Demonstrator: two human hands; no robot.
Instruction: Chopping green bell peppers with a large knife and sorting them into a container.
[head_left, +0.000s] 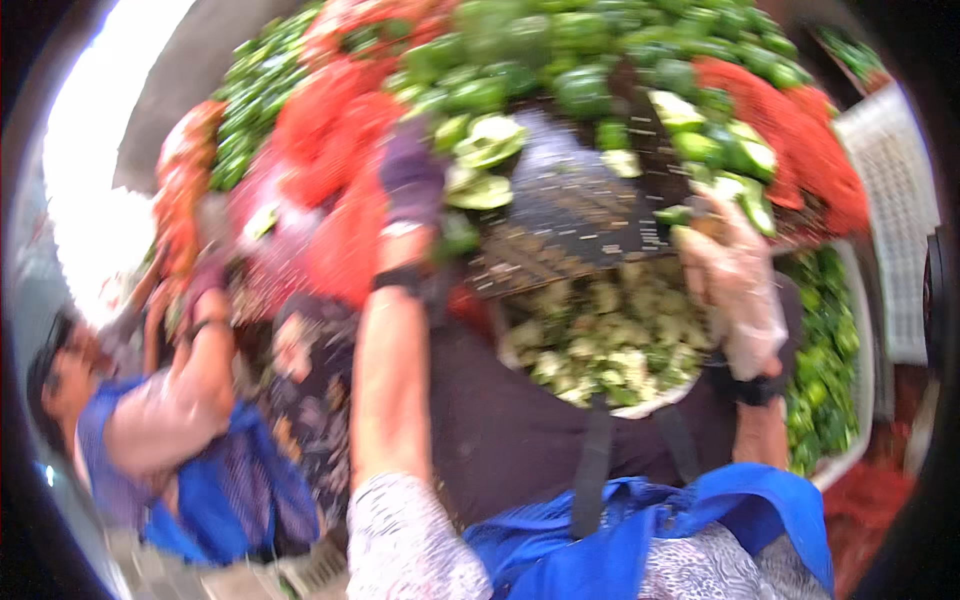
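My left hand (412, 176), in a dark purple glove, is beside cut green pepper pieces (484, 157), next to red mesh sacking; blur hides whether it grips anything. On the right, my right hand (731, 277) wears a thin clear glove. Its fingers are curled near a small green piece (675, 215) at the edge of a dark, worn board (570, 225); what lies inside them is unclear. Below the board, a round white tub (645, 407) between my legs holds pale green pepper cores or trimmings (600, 337). Halved green peppers (750, 157) lie above my right hand.
Whole green peppers (577, 37) are heaped beyond the board, with red mesh sacks (330, 127) at the left and another (795, 135) at the right. A white crate (862, 375) of green peppers stands at the right. A co-worker (165, 420) works close by on the left.
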